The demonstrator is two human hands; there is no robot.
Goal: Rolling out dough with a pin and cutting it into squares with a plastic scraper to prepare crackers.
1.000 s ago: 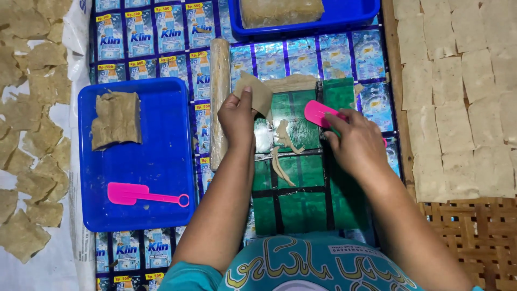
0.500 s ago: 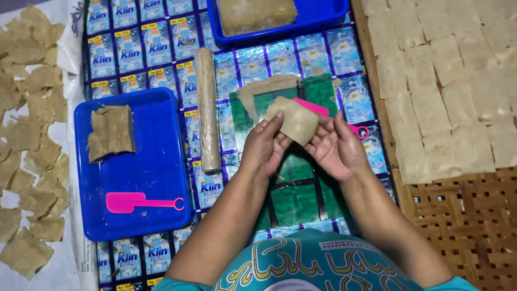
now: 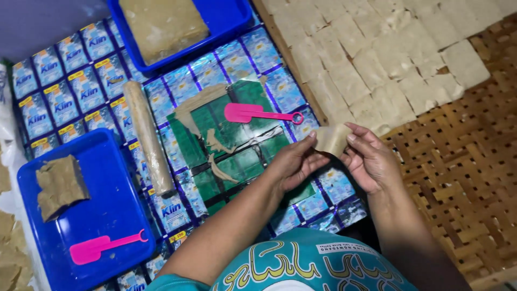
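Pinching a thin tan dough square point(image 3: 331, 139) between them, the left hand point(image 3: 293, 161) and right hand point(image 3: 371, 161) each have thumb and fingertips closed on an edge of it, so the sheet hangs in the air, slightly curled, just above the right edge of the mat point(image 3: 81, 91). Holding it by both edges likely keeps the soft sheet from folding or tearing. It sits right at the near corner of the laid-out squares point(image 3: 377, 59), which cover the far part of the woven tray point(image 3: 458, 178) edge to edge. Left of the grip lies a green work patch point(image 3: 237, 156) with dough scraps on it, and a pink scraper point(image 3: 253, 113) rests on its far side. Further left a rolling pin point(image 3: 148, 137) lies lengthwise. A blue tray point(image 3: 116, 215) at near left holds a dough lump point(image 3: 59, 186) and a second pink scraper point(image 3: 105, 247); another blue tray point(image 3: 226, 19) at the far side holds a dough slab point(image 3: 161, 24). Nothing stands between the hands and the woven tray.
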